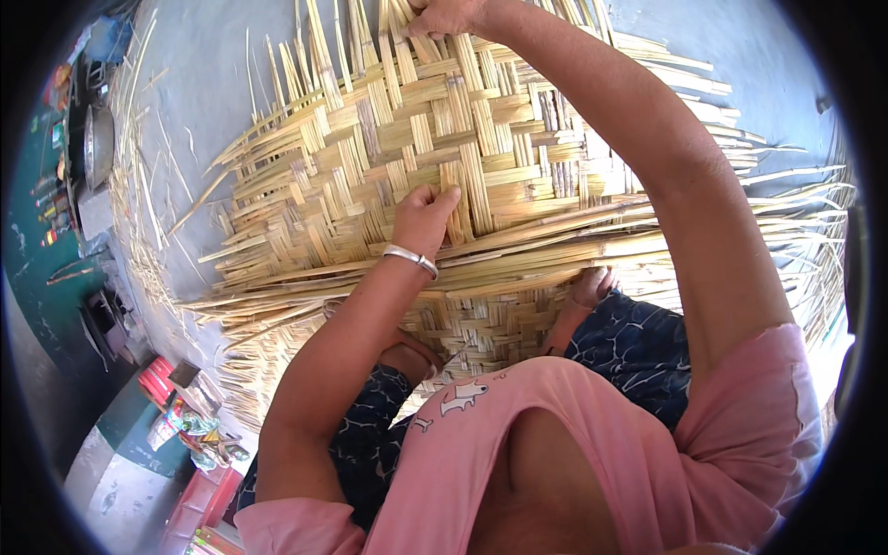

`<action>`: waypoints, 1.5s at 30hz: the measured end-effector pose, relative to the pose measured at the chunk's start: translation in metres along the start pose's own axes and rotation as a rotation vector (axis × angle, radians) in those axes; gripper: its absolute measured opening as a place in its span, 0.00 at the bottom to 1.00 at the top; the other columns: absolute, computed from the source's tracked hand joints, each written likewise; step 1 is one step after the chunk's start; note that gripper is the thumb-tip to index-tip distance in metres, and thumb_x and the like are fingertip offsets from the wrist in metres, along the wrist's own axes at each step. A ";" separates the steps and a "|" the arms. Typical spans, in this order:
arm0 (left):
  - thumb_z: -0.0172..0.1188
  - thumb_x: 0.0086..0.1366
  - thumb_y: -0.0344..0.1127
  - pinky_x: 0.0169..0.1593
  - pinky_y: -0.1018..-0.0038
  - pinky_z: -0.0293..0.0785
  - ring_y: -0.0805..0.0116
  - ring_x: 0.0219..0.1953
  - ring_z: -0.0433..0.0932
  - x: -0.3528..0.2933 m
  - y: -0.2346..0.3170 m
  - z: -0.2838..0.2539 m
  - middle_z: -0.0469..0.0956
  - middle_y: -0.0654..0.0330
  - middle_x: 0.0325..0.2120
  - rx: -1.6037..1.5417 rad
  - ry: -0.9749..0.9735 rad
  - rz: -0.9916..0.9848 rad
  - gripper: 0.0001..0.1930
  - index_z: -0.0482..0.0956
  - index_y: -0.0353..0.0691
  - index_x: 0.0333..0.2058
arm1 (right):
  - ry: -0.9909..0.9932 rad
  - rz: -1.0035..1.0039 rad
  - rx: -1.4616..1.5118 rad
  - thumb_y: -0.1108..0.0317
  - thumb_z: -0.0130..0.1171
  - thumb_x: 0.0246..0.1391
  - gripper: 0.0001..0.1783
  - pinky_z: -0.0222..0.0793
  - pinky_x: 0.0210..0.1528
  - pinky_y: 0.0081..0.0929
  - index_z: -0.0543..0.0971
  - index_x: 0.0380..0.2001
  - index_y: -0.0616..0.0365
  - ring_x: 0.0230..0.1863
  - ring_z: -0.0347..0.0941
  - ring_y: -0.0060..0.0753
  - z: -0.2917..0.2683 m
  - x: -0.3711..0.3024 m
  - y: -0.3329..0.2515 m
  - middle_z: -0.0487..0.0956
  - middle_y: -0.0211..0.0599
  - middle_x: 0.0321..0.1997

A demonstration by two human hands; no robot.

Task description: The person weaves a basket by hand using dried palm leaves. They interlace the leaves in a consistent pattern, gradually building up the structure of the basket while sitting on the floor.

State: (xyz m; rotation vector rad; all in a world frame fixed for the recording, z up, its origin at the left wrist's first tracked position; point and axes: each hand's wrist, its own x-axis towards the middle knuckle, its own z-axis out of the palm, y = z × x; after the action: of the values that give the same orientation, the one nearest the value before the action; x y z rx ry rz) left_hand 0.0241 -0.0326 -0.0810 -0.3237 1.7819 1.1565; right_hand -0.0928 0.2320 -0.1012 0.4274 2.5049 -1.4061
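Observation:
A half-woven mat point(384, 134) of flat, pale yellow reed strips lies on the floor in front of me. My left hand point(424, 218), a silver bangle on its wrist, is closed at the middle of the weave with a reed strip point(451, 173) at its fingers. Stretched to the far edge, my right hand point(450, 16) has its fingers closed on upright reed strips, partly cut off by the frame's top. A bundle of long loose reeds point(555, 245) lies across the mat close to my feet.
My feet point(590, 285) rest on the nearer woven part. Loose straw litters the grey floor point(208, 55) on the left. Farther left stand a round metal pan point(99, 146), a red-striped container point(157, 379) and a pink crate point(199, 507). Strip ends stick out all round the mat.

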 end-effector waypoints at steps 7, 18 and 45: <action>0.61 0.58 0.35 0.23 0.83 0.57 0.84 0.19 0.59 -0.014 -0.013 -0.013 0.65 0.73 0.18 -0.094 -0.178 0.013 0.10 0.71 0.42 0.23 | -0.007 -0.060 -0.161 0.49 0.59 0.42 0.23 0.69 0.41 0.35 0.81 0.31 0.59 0.35 0.76 0.45 0.014 -0.013 0.007 0.80 0.49 0.30; 0.59 0.60 0.37 0.28 0.75 0.76 0.75 0.22 0.76 -0.004 -0.004 -0.017 0.75 0.66 0.23 -0.132 -0.264 -0.154 0.09 0.73 0.39 0.35 | -0.043 0.212 0.325 0.61 0.63 0.45 0.13 0.61 0.15 0.26 0.77 0.20 0.62 0.14 0.66 0.26 -0.004 0.008 -0.002 0.74 0.36 0.15; 0.57 0.61 0.36 0.26 0.77 0.77 0.73 0.23 0.77 0.000 0.021 -0.007 0.76 0.63 0.24 -0.066 -0.093 -0.140 0.06 0.73 0.42 0.30 | 0.075 -0.213 -0.257 0.54 0.58 0.45 0.19 0.70 0.39 0.37 0.78 0.37 0.57 0.35 0.76 0.47 0.017 -0.015 0.011 0.79 0.49 0.31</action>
State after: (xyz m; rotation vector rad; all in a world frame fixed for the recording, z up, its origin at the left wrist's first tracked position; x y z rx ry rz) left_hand 0.0063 -0.0278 -0.0685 -0.4207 1.6171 1.1147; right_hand -0.0738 0.2210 -0.1138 0.1706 2.8141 -1.1284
